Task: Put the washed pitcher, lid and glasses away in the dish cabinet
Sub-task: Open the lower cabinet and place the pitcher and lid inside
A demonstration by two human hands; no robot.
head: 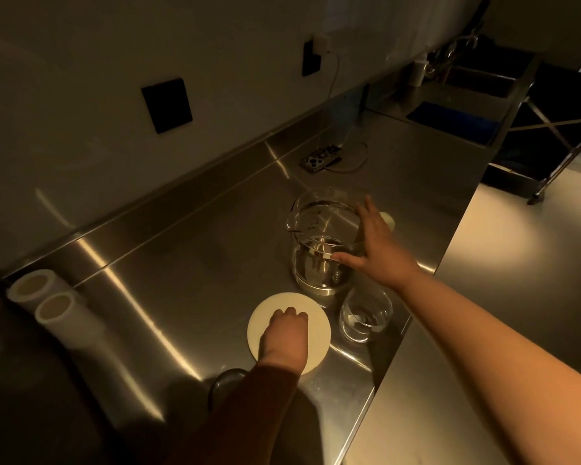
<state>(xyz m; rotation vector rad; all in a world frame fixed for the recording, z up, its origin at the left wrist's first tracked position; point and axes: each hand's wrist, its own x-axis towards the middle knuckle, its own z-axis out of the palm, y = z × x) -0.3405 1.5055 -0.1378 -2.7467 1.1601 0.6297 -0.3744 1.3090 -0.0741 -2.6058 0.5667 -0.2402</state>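
A clear glass pitcher [319, 243] stands upright on the steel counter [188, 263]. My right hand [373, 245] reaches over its right side with fingers spread and straight, and the thumb touches the rim. A round white lid [317, 344] lies flat in front of the pitcher. My left hand [285, 333] lies on the lid's middle with fingers curled down onto it. A short clear glass [364, 317] stands right of the lid near the counter's front edge. A second glass [225, 384] is partly hidden under my left sleeve.
Two white cylinders [47, 300] lie at the counter's left end. A phone [319, 157] on a cable lies by the back wall. A pale object [388, 219] peeks from behind my right hand. A sink [463, 92] is at the far right, and the floor [503, 263] lies beyond the front edge.
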